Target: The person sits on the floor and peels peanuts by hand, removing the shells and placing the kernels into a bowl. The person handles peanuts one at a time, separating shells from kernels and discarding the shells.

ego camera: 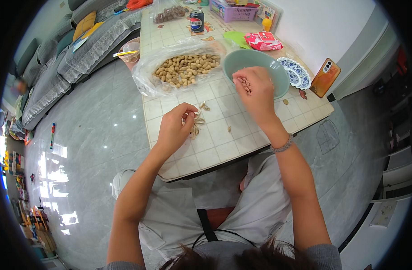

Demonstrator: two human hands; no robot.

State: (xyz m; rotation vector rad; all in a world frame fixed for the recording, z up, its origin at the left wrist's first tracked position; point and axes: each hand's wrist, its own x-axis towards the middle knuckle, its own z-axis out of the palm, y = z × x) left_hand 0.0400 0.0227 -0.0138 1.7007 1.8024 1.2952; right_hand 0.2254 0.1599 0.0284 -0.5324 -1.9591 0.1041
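My right hand (pixel 257 91) reaches over the near rim of a grey-green bowl (pixel 281 79), its fingers curled down and their tips partly hidden. Shelled peanut kernels (pixel 245 85) show beside the thumb, inside the bowl's outline. On the table, my left hand (pixel 175 127) rests low with thumb and fingertips close together. Broken peanut shells (pixel 199 120) lie against and under those fingers; whether any is pinched there is unclear. Beyond both hands, unshelled peanuts (pixel 187 67) fill an opened clear plastic bag (pixel 143 79).
A blue-patterned white plate (pixel 295 72) and an upright smartphone (pixel 326 77) stand right of the bowl. Behind are a pink wipes packet (pixel 260 42), a Pepsi can (pixel 196 22) and a purple basket (pixel 234 13). A lined bin (pixel 130 55) stands at the table's left edge.
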